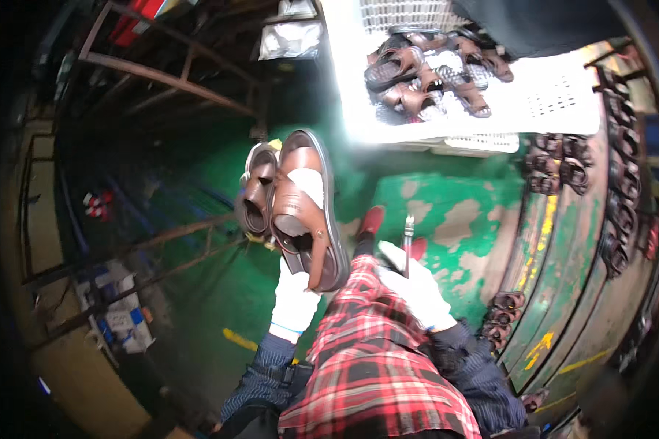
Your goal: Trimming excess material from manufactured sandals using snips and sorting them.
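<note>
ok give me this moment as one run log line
left hand: holds brown sandal | right hand: holds metal-tipped tool | ahead: white crate with sandals

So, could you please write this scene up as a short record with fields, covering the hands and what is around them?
Left hand: white glove, gripping a brown sandal by its heel end
Right hand: white glove, holding a slim tool with a metal upper end; exact kind unclear
Beside the sandal: a second brown shoe, to its left; its support unclear
Ahead right: white crate holding brown sandals
Clothing: red plaid apron
Floor: green, worn in patches
</note>
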Demonstrator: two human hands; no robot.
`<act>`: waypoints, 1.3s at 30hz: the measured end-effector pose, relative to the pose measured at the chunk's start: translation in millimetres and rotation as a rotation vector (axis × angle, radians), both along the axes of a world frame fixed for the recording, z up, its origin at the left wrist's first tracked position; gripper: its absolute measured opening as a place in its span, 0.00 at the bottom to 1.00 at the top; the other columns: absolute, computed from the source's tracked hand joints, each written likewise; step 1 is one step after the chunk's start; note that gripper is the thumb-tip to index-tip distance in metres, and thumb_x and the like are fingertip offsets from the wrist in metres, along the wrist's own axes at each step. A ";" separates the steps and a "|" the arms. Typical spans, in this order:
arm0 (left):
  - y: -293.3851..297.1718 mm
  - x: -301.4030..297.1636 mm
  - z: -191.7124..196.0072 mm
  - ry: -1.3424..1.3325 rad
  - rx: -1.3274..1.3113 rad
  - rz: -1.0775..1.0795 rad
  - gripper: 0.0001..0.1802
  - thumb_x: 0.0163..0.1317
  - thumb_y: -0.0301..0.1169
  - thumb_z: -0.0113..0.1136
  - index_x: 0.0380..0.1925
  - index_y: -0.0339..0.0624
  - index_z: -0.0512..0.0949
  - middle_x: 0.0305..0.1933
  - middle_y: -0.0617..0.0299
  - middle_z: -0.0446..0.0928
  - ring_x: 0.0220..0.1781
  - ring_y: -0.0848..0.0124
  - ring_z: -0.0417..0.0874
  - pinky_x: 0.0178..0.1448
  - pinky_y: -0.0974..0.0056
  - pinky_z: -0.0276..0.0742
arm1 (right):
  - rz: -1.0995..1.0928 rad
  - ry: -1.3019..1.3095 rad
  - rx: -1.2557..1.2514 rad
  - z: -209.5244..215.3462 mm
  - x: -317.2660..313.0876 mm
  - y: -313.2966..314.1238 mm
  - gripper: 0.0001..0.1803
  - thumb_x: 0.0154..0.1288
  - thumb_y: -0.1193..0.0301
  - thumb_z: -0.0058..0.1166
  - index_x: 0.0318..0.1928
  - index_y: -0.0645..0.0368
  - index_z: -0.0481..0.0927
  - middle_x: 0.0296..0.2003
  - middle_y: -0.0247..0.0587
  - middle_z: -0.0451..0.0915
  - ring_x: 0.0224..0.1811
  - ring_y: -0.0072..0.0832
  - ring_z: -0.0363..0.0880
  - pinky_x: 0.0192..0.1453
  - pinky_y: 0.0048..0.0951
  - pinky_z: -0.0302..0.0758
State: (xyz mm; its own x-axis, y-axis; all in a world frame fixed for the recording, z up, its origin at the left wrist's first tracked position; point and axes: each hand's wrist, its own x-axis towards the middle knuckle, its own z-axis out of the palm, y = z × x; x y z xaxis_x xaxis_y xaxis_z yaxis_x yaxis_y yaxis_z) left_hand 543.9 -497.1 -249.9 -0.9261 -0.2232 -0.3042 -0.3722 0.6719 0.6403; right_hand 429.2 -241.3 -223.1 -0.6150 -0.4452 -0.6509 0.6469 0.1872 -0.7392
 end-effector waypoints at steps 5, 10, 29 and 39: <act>67.2 -52.0 69.2 0.056 1.089 0.318 0.52 0.60 0.29 0.63 0.80 0.39 0.43 0.78 0.52 0.60 0.76 0.64 0.64 0.80 0.60 0.57 | -0.461 -0.164 -0.461 11.2 14.6 -7.6 0.39 0.70 0.70 0.56 0.77 0.66 0.55 0.73 0.45 0.63 0.74 0.32 0.63 0.76 0.31 0.61; 93.1 -78.3 78.4 -0.010 0.900 -0.030 0.53 0.60 0.37 0.70 0.77 0.31 0.49 0.79 0.42 0.55 0.79 0.56 0.59 0.80 0.57 0.57 | -0.693 -0.118 -0.467 27.6 22.0 32.4 0.22 0.68 0.77 0.56 0.62 0.60 0.71 0.49 0.35 0.79 0.49 0.27 0.82 0.54 0.34 0.82; 150.2 -101.9 160.7 -0.213 0.888 -0.295 0.67 0.49 0.20 0.79 0.79 0.36 0.38 0.75 0.45 0.63 0.57 0.63 0.82 0.53 0.63 0.84 | -0.658 -0.017 -0.537 23.2 37.2 104.4 0.22 0.78 0.68 0.49 0.67 0.63 0.70 0.60 0.47 0.78 0.59 0.36 0.81 0.68 0.39 0.77; 89.6 -24.0 52.3 -0.190 0.790 0.424 0.32 0.64 0.32 0.61 0.66 0.29 0.68 0.63 0.50 0.76 0.63 0.66 0.76 0.69 0.61 0.71 | 0.172 -0.015 -0.215 3.7 5.4 32.6 0.37 0.66 0.71 0.57 0.73 0.70 0.63 0.64 0.46 0.76 0.62 0.29 0.75 0.67 0.29 0.71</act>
